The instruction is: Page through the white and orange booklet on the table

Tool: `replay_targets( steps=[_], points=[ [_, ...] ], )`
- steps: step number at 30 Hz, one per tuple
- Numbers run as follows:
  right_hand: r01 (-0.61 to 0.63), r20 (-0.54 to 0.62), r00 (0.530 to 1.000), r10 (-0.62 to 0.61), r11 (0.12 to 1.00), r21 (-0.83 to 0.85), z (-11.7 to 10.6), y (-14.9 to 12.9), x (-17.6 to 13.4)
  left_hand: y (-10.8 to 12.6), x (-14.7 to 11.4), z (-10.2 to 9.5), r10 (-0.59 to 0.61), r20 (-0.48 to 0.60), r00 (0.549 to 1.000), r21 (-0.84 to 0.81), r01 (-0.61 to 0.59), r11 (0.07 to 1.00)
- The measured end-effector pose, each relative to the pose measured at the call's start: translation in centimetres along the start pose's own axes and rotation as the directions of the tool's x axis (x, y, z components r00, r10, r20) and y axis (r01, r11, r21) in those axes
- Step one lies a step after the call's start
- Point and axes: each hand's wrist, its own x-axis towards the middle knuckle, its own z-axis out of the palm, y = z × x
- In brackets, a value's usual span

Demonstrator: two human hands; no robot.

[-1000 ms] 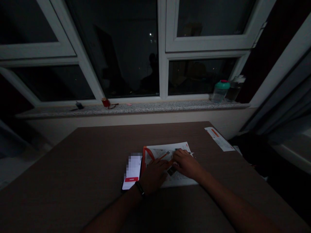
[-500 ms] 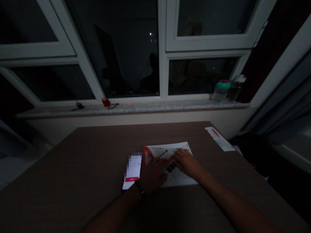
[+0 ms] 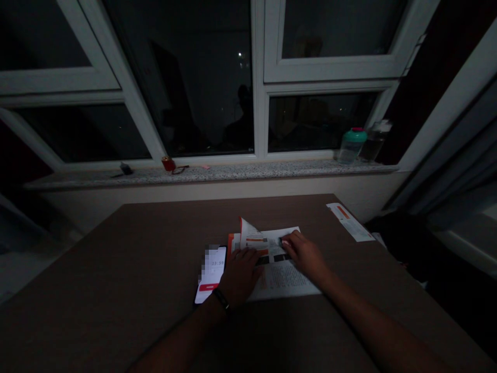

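Observation:
A printed sheet (image 3: 288, 276) with orange and black blocks lies on the brown table in front of me. Its upper left part, a folded-over flap (image 3: 247, 230), curls up off the paper beneath. My left hand (image 3: 241, 270), with a dark band on its wrist, rests flat on the left part of the paper, fingers stretched out. At the upper right my right hand (image 3: 305, 255) has its thumb and fingers pinched together on the sheet; the fingertips are partly hidden. Just left of my left hand lies a phone (image 3: 210, 274) with its screen lit.
Another printed paper strip (image 3: 351, 223) lies at the table's (image 3: 163, 233) far right edge. Beyond the table, a stone windowsill (image 3: 240, 172) holds a teal-lidded bottle (image 3: 352, 146), a clear bottle (image 3: 375, 142), a small red object (image 3: 168, 163) and a dark small item (image 3: 126, 168).
The sheet's upper left corner has risen and curled up. My hands have moved apart slightly: the left shifted left, the right a little to the right.

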Motion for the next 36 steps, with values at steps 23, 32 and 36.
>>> replay_targets(
  steps=[23,32,36],
  points=[
    [0.119,0.064,0.988,-0.14,0.958,0.261,1.8,-0.1,0.3,-0.9,-0.2,0.7,0.03,-0.023,0.999,-0.002,-0.03,1.0],
    [0.202,0.061,0.975,-0.214,0.967,0.154,1.9,-0.1,0.6,-0.9,-0.3,0.9,0.021,0.01,1.0,0.005,-0.021,1.0],
    [0.223,0.081,0.967,-0.24,0.958,0.18,1.9,0.0,0.5,-0.7,-0.2,0.7,0.02,0.012,1.0,0.009,-0.02,1.0]
  ],
)
